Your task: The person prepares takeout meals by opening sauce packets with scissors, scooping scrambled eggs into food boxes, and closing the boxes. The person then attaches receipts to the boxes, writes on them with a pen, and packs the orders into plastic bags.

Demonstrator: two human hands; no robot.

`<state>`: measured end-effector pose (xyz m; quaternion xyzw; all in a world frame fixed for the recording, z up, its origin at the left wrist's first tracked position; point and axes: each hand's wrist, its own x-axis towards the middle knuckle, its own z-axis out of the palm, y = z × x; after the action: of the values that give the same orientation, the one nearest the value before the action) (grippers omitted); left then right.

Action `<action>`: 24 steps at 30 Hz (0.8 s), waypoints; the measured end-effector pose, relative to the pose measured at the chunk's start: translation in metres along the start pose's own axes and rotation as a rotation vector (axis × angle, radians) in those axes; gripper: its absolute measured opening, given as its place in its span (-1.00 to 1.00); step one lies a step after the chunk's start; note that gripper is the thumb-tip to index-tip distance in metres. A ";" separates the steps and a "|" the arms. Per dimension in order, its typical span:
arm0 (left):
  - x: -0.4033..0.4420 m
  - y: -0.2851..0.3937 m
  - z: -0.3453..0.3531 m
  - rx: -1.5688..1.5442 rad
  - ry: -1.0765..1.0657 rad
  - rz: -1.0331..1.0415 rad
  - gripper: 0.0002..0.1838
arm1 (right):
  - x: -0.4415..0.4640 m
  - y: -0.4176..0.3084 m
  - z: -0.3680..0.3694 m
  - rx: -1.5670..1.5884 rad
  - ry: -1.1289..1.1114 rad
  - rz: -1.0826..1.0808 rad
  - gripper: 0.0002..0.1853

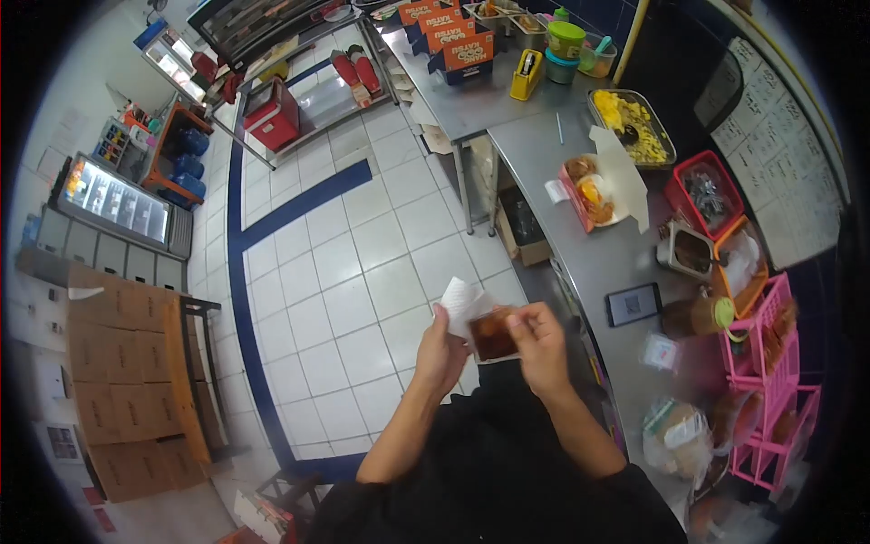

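My left hand (437,355) is closed on a white tissue (460,297), pinched under the thumb. In my right hand (544,352), a clear sauce sachet (493,337) with dark red-brown contents is gripped between thumb and fingers. The sachet lies close against the tissue, in front of my body and above the floor. On the steel counter to the right stands an open takeaway box (576,201) with fried food and something yellow inside. Its white lid (625,172) is folded back.
A steel counter (580,281) runs along my right side. On it are a tray of yellow food (648,127), a red basket (705,195), a phone (633,305), a lidded jar (693,317) and pink baskets (770,363). Brown cartons (127,363) stand at left.
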<state>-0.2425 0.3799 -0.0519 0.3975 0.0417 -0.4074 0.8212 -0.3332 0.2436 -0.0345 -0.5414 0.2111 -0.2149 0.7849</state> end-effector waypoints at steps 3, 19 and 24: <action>0.043 0.022 0.039 -0.056 -0.056 -0.085 -0.26 | 0.068 0.008 0.008 -0.691 0.166 -0.396 -0.89; 0.280 0.025 0.089 1.381 -0.804 0.653 -0.54 | 0.280 -0.022 -0.096 -0.291 0.699 -0.256 -0.82; 0.392 0.072 0.060 1.215 -0.555 -0.013 -0.47 | 0.328 -0.062 -0.177 -0.935 0.615 0.202 -0.81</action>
<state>0.0531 0.1149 -0.1199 0.6697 -0.4055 -0.4505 0.4291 -0.1715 -0.0958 -0.0653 -0.7210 0.5532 -0.1702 0.3811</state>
